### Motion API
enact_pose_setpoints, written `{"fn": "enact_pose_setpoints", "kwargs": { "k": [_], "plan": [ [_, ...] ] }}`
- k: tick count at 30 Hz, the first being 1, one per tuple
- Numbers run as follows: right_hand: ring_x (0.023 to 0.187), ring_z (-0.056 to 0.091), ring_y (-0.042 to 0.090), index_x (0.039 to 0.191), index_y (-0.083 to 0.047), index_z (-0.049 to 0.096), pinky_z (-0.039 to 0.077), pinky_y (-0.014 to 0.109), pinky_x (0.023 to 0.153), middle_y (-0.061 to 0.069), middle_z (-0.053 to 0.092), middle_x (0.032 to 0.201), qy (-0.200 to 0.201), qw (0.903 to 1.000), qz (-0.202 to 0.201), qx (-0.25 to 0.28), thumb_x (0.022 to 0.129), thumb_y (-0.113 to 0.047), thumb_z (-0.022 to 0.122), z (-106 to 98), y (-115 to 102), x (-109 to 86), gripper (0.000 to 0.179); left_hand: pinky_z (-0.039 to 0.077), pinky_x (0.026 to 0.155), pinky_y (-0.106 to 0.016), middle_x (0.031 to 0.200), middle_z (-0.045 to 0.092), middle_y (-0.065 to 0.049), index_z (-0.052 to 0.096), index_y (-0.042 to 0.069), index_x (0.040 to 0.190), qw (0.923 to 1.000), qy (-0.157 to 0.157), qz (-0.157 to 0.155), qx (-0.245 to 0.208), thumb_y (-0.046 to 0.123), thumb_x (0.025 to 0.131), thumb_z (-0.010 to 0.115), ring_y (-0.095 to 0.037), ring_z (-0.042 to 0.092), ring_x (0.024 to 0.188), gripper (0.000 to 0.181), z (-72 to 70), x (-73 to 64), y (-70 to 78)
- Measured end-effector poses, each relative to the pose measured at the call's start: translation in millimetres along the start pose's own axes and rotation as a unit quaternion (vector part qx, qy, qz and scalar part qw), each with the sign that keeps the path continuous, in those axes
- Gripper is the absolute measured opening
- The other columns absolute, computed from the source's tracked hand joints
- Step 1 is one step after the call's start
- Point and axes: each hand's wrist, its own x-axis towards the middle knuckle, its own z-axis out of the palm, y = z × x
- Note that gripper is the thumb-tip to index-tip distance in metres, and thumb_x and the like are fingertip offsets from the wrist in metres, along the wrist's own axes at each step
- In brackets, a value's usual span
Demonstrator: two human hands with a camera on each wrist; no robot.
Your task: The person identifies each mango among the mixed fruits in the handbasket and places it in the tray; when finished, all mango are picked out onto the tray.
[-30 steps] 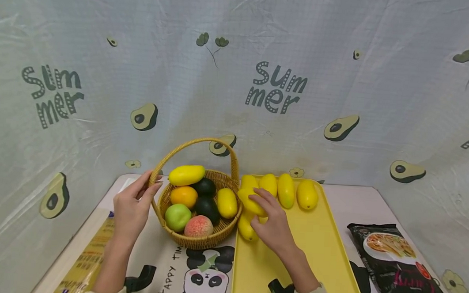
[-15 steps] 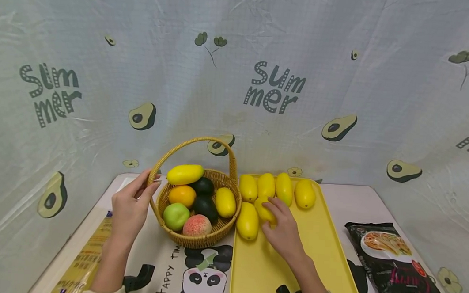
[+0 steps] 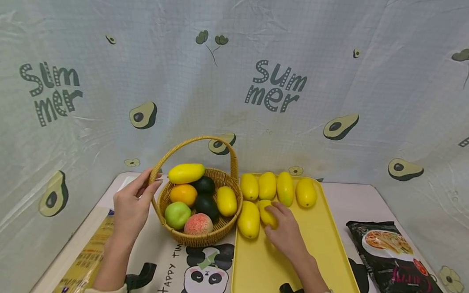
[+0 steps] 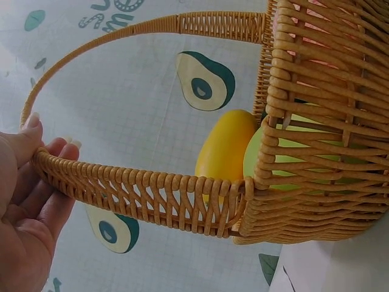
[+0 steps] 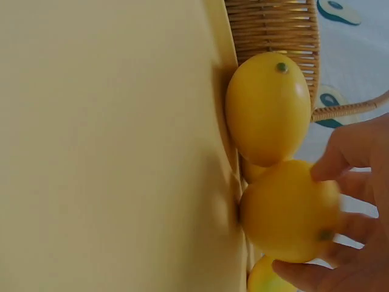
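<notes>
My left hand [image 3: 132,207] pinches the arched handle [image 4: 121,185] of a wicker basket [image 3: 191,240] between thumb and fingers. Inside the basket are yellow mangoes [image 3: 227,201], an orange [image 3: 183,195], a green apple [image 3: 177,215], a peach [image 3: 198,224] and dark avocados [image 3: 206,207]. To its right, my right hand [image 3: 289,234] holds a yellow mango [image 5: 289,210] on the yellow tray [image 3: 287,277], thumb and fingers round its sides. Another mango [image 3: 248,220] lies just left of the held one, seemingly touching it in the right wrist view.
Several mangoes [image 3: 267,186] stand in a row along the tray's far edge. A black noodle packet [image 3: 399,261] lies right of the tray. Far left, a yellow package [image 3: 87,254] lies by the left forearm. A printed curtain [image 3: 205,96] hangs behind the table.
My right hand has moved the mango from beside the basket's rim rightward and down onto the tray, behind which the back row shows again. The left hand keeps its place on the handle.
</notes>
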Motion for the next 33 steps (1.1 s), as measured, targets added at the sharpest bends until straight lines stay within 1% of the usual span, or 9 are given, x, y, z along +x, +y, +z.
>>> {"fn": "enact_pose_setpoints", "kwargs": {
  "k": [4, 8, 12, 16, 19, 21, 24, 29, 33],
  "plan": [
    [0.126, 0.055, 0.037, 0.118, -0.009, 0.070, 0.049, 0.054, 0.102, 0.015, 0.059, 0.136, -0.020, 0.9996, 0.021, -0.006, 0.078, -0.008, 0.072, -0.8, -0.4, -1.4, 0.040, 0.048, 0.083, -0.002, 0.113, 0.074, -0.011, 0.064, 0.009, 0.133, 1.0000, 0.001, 0.002, 0.001, 0.007, 0.092, 0.069, 0.018, 0.059, 0.097, 0.041, 0.3, 0.0, 0.6],
    [0.126, 0.055, 0.037, 0.118, -0.010, 0.070, 0.049, 0.054, 0.103, 0.016, 0.059, 0.136, -0.031, 0.9990, 0.021, -0.023, 0.079, -0.011, 0.074, -3.2, -1.8, -1.0, 0.039, 0.048, 0.083, -0.001, 0.113, 0.075, -0.011, 0.064, 0.009, 0.133, 1.0000, 0.003, 0.002, 0.003, 0.007, 0.092, 0.069, 0.018, 0.060, 0.097, 0.041, -0.1, -0.6, 0.0],
    [0.125, 0.055, 0.037, 0.118, -0.011, 0.070, 0.049, 0.054, 0.103, 0.016, 0.059, 0.136, -0.049, 0.9972, 0.021, -0.052, 0.081, -0.014, 0.076, -5.9, -2.6, 0.2, 0.038, 0.048, 0.082, -0.001, 0.112, 0.074, -0.013, 0.064, 0.009, 0.133, 1.0000, 0.004, -0.002, 0.001, 0.007, 0.092, 0.069, 0.018, 0.060, 0.096, 0.042, -0.3, -0.7, 0.3],
    [0.127, 0.054, 0.036, 0.122, -0.013, 0.069, 0.051, 0.055, 0.099, 0.014, 0.058, 0.138, -0.063, 0.9949, 0.031, -0.072, 0.082, -0.018, 0.076, -8.3, -3.7, 0.4, 0.040, 0.049, 0.083, -0.002, 0.113, 0.074, -0.013, 0.064, 0.010, 0.134, 1.0000, 0.001, -0.002, -0.001, 0.007, 0.092, 0.069, 0.018, 0.060, 0.097, 0.042, -0.1, -0.1, 0.7],
    [0.128, 0.053, 0.034, 0.125, -0.014, 0.067, 0.053, 0.056, 0.093, 0.012, 0.057, 0.140, -0.061, 0.9944, 0.032, -0.081, 0.083, -0.021, 0.076, -9.4, -5.7, 0.1, 0.044, 0.049, 0.083, -0.002, 0.113, 0.074, -0.012, 0.064, 0.010, 0.134, 1.0000, 0.000, -0.003, -0.001, 0.008, 0.093, 0.068, 0.018, 0.060, 0.097, 0.042, -0.2, 0.1, 1.1],
    [0.128, 0.053, 0.034, 0.126, -0.014, 0.066, 0.055, 0.055, 0.090, 0.011, 0.056, 0.141, -0.054, 0.9950, 0.026, -0.079, 0.083, -0.022, 0.076, -9.1, -8.2, 0.4, 0.045, 0.049, 0.083, -0.002, 0.113, 0.075, -0.011, 0.064, 0.010, 0.134, 1.0000, 0.000, -0.003, 0.000, 0.008, 0.092, 0.069, 0.018, 0.060, 0.097, 0.042, 0.0, 0.1, 0.9],
    [0.128, 0.054, 0.033, 0.127, -0.015, 0.066, 0.055, 0.053, 0.089, 0.011, 0.056, 0.141, -0.039, 0.9968, 0.012, -0.068, 0.083, -0.022, 0.076, -8.9, -14.1, 2.0, 0.047, 0.049, 0.083, -0.002, 0.113, 0.075, -0.011, 0.064, 0.010, 0.134, 1.0000, 0.001, -0.006, -0.001, 0.008, 0.092, 0.069, 0.017, 0.059, 0.098, 0.042, 1.1, 0.4, 0.1],
    [0.126, 0.056, 0.030, 0.130, -0.017, 0.065, 0.055, 0.050, 0.093, 0.009, 0.057, 0.139, -0.033, 0.9988, -0.012, -0.035, 0.082, -0.022, 0.077, -4.3, -29.5, 7.9, 0.049, 0.049, 0.084, -0.003, 0.113, 0.074, -0.011, 0.064, 0.009, 0.134, 1.0000, 0.001, -0.008, -0.003, 0.009, 0.092, 0.069, 0.016, 0.059, 0.099, 0.042, 1.1, 0.3, 0.2],
    [0.129, 0.055, 0.028, 0.132, -0.019, 0.064, 0.053, 0.049, 0.099, 0.006, 0.057, 0.140, -0.045, 0.9988, -0.021, -0.004, 0.083, -0.023, 0.077, 1.7, -42.7, 14.3, 0.051, 0.049, 0.084, -0.003, 0.113, 0.074, -0.011, 0.064, 0.009, 0.134, 0.9999, 0.002, -0.010, -0.005, 0.009, 0.092, 0.069, 0.016, 0.059, 0.098, 0.042, 1.3, -0.1, 2.2]
  ]
}}
